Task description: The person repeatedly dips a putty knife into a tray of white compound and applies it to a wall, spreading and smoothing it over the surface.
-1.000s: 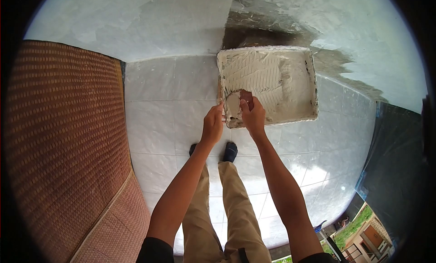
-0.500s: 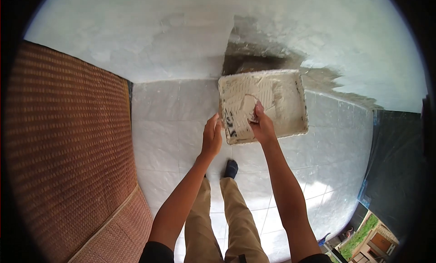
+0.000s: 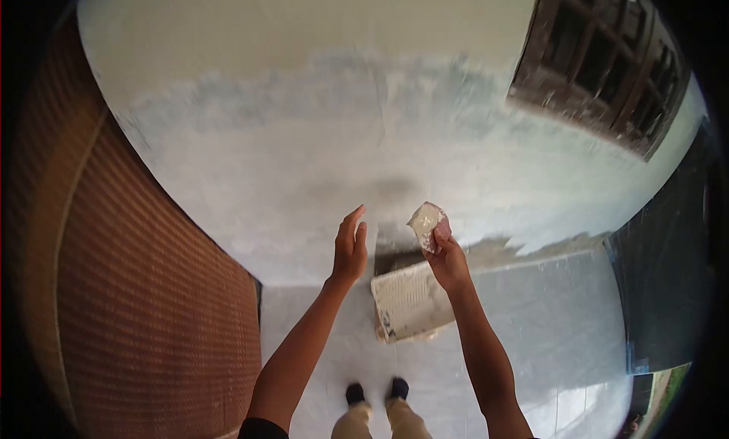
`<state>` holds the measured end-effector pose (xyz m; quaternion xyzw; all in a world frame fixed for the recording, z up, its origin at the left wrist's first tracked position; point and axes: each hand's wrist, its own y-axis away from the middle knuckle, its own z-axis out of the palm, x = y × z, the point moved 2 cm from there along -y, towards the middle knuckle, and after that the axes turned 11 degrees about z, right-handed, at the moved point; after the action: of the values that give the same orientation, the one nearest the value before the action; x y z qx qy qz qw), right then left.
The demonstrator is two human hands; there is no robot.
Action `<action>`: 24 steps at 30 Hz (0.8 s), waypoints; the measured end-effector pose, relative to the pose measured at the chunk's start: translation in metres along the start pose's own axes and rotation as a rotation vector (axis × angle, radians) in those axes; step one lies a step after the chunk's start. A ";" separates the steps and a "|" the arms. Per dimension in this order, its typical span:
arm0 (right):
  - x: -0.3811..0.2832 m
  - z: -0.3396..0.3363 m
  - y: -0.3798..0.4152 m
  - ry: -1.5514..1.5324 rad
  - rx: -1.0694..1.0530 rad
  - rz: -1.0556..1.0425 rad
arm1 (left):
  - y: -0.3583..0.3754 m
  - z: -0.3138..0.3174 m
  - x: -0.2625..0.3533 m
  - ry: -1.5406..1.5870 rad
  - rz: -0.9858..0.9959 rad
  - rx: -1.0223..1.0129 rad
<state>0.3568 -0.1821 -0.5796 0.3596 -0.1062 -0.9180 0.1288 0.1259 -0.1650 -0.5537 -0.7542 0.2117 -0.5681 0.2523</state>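
Observation:
My right hand (image 3: 446,257) grips a small flat scraper (image 3: 428,223) with pale paste on it, raised in front of the wall. My left hand (image 3: 349,249) is empty, with its fingers apart from the thumb, left of the scraper. Below my hands a paste-smeared tray (image 3: 410,302) with a ribbed surface lies near the foot of the wall, its right part hidden behind my right hand and forearm. The wall (image 3: 266,173) has whitish patches over a yellowish upper area.
A brown woven screen (image 3: 159,287) stands along the left. At the upper right is a dark wooden window frame (image 3: 592,67). Dark sheeting (image 3: 661,264) hangs at the right. Grey floor tiles (image 3: 304,363) lie around my feet.
The view has tilted up, showing more wall and the window. My right hand has lifted the scraper off the tray, and my left hand has come away from the tray's edge.

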 end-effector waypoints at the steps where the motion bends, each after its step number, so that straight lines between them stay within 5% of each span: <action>1: -0.019 0.027 0.005 0.017 -0.022 -0.030 | -0.021 -0.010 0.018 0.000 0.049 0.010; 13: -0.227 0.246 0.086 0.052 -0.295 -0.450 | -0.222 -0.136 0.242 -0.102 0.513 0.147; 24: -0.325 0.364 0.123 0.311 -0.232 -0.736 | -0.307 -0.191 0.324 -0.164 0.648 0.213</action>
<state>0.3558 -0.1593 -0.0771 0.4911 0.1541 -0.8434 -0.1538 0.0376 -0.1473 -0.0767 -0.6603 0.3587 -0.4149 0.5130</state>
